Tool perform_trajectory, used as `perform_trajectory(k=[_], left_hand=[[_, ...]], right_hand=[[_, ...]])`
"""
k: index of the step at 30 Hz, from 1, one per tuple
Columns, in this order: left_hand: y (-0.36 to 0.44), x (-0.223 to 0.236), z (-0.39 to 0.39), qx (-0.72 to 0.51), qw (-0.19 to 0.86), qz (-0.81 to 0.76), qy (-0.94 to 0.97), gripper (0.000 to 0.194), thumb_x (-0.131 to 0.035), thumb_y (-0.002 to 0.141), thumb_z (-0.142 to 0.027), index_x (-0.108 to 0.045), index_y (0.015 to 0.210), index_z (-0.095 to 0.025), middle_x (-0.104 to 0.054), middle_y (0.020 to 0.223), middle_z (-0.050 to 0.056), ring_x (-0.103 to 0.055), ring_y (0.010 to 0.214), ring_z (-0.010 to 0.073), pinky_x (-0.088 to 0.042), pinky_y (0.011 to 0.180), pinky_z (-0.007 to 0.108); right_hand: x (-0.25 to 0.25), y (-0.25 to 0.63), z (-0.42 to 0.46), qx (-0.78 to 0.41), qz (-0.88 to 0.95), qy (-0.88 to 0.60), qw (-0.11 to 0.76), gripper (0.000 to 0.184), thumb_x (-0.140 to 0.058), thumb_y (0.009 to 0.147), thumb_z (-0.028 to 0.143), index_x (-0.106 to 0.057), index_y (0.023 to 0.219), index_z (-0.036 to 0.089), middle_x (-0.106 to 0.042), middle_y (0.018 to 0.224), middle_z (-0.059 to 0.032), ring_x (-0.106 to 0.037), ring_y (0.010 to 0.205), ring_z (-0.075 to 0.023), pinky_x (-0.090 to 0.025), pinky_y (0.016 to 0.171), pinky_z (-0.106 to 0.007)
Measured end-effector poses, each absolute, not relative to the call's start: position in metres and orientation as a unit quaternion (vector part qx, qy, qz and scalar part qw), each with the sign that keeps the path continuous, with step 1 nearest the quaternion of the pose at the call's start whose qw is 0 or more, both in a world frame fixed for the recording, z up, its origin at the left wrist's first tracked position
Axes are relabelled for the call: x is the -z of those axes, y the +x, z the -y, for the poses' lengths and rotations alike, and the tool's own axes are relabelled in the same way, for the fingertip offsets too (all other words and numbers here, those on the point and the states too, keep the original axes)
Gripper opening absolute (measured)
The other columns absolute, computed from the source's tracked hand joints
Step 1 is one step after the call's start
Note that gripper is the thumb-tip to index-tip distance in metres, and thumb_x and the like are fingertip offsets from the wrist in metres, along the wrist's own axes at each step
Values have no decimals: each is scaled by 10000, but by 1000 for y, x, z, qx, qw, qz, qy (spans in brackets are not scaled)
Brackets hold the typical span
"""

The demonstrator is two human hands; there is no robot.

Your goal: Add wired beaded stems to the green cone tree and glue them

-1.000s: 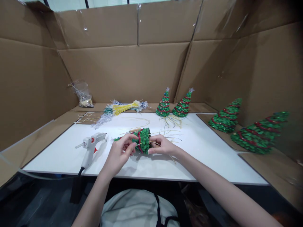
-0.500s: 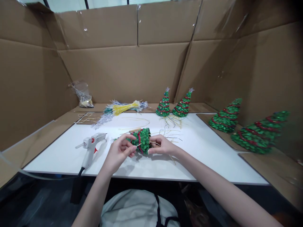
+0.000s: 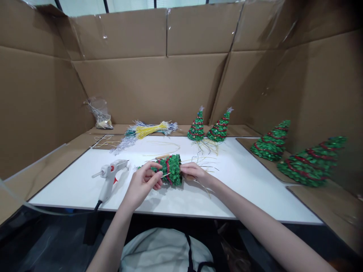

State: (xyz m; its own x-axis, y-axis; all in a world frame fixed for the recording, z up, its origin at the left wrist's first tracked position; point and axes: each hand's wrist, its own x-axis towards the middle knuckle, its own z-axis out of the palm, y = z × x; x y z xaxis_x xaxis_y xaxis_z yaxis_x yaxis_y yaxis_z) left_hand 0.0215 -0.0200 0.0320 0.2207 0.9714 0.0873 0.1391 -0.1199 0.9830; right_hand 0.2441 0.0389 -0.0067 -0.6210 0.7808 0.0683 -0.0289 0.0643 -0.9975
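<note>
A small green Christmas tree with red garland lies on its side, its base facing right and its tip to the left. My left hand is at its left part, thumb and forefinger pinching a thin pale stem against the front of the tree. My right hand is at the open base with its fingers closed together; what they grip there is hidden. Thin wires stick out to the right around that hand. Behind the tree lies a tool with a wooden handle, partly covered.
A white glue gun stands on the left of the white board. Bundles of yellow stems and silvery ones lie at the back, near a plastic bag. Finished-looking trees stand at the back and right. Cardboard walls enclose the table.
My right thumb has drawn in from the tree's lower rim and the fingers have closed at the base. My left hand keeps its pinch. The view has shifted slightly.
</note>
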Motion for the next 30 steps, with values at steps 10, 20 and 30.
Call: perform_trajectory(k=[10, 20, 30], left_hand=[[27, -27, 21, -433, 574, -400, 568, 380, -677, 764, -392, -508, 1019, -167, -636, 603, -24, -604, 503, 98, -487, 518, 193], [28, -24, 22, -438, 580, -403, 556, 354, -685, 764, -378, -521, 990, -161, -627, 610, -34, -607, 516, 91, -486, 516, 182], [25, -21, 22, -442, 451, -472, 615, 214, -702, 738, -324, -612, 790, -138, -643, 643, 11, -639, 583, 129, -526, 565, 218]], right_hand=[[7, 243, -38, -620, 644, -300, 334, 447, -610, 783, 506, -412, 566, 168, -247, 464, 82, -188, 439, -60, -105, 450, -253], [3, 241, -34, -627, 636, -300, 337, 474, -613, 784, 515, -370, 563, 172, -243, 489, 81, -175, 451, -57, -99, 456, -257], [3, 241, -33, -627, 631, -307, 340, 480, -619, 781, 517, -360, 567, 174, -216, 521, 77, -158, 474, -59, -97, 471, -261]])
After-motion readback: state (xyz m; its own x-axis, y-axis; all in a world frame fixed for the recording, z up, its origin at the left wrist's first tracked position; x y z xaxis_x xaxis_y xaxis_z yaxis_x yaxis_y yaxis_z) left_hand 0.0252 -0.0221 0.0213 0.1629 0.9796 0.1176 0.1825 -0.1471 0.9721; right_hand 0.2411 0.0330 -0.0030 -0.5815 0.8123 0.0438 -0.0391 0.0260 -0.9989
